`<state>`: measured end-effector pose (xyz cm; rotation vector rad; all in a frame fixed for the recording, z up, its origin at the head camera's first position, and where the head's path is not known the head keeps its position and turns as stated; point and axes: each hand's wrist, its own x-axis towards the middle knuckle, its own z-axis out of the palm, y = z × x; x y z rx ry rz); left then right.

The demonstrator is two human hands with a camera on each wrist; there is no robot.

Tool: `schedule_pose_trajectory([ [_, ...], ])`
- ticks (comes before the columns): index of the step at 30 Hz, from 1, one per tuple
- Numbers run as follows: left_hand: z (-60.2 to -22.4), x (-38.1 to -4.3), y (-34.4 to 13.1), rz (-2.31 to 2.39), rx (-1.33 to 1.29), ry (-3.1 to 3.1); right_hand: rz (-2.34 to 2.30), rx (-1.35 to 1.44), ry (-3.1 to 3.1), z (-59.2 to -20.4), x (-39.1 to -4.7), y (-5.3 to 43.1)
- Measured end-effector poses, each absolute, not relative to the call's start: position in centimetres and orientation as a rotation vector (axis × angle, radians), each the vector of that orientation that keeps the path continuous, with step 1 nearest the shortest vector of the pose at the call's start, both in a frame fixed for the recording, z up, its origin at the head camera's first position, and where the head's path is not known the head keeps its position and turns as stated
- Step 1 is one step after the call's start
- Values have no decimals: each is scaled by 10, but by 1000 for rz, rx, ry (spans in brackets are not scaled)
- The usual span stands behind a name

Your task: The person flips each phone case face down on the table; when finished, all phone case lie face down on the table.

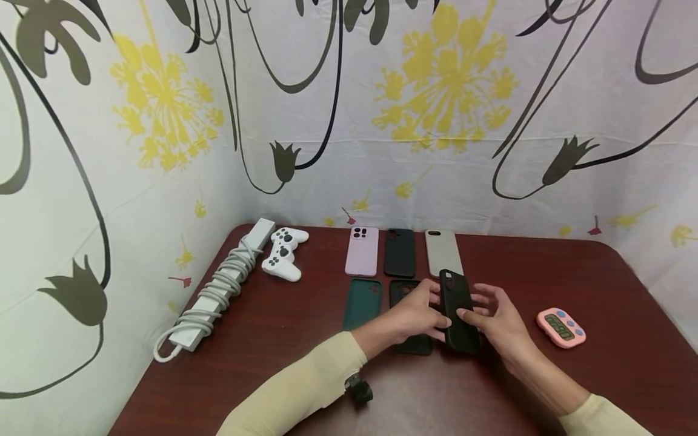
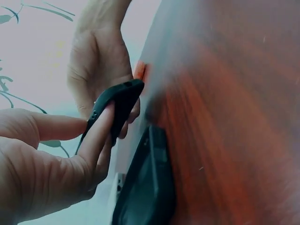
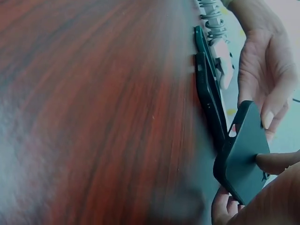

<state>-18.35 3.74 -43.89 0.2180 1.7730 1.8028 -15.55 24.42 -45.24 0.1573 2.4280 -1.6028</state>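
Observation:
A black phone case (image 1: 458, 315) is held up off the table between both hands, tilted, its back toward the head camera. Its camera cutout shows as a see-through hole in the right wrist view. My left hand (image 1: 415, 315) pinches one long edge of the case between thumb and fingers. From the opposite side my right hand (image 1: 500, 324) grips it, thumb on the back (image 3: 241, 161) and fingers at the far edge. Beneath the left hand lies another black case (image 1: 415, 346), partly covered. A teal case (image 1: 362, 303) lies left of that, its lower end hidden by the left forearm.
Behind stand a row of a lilac case (image 1: 362, 254), a black case (image 1: 400, 254) and a beige case (image 1: 444, 253). A white game controller (image 1: 283, 254) and a cord-wrapped power strip (image 1: 220, 287) lie left. Right of the hands is a pink timer (image 1: 560, 328).

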Motion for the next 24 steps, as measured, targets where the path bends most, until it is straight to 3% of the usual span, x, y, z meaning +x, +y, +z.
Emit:
schedule_pose_trajectory([
  [11,-436,-186,55,1367,339,2326,-1477,170,2559,-455,-162,256],
  [24,-443,-183,69,814,439,2683,-1122,-22,2844,-457,-168,258],
])
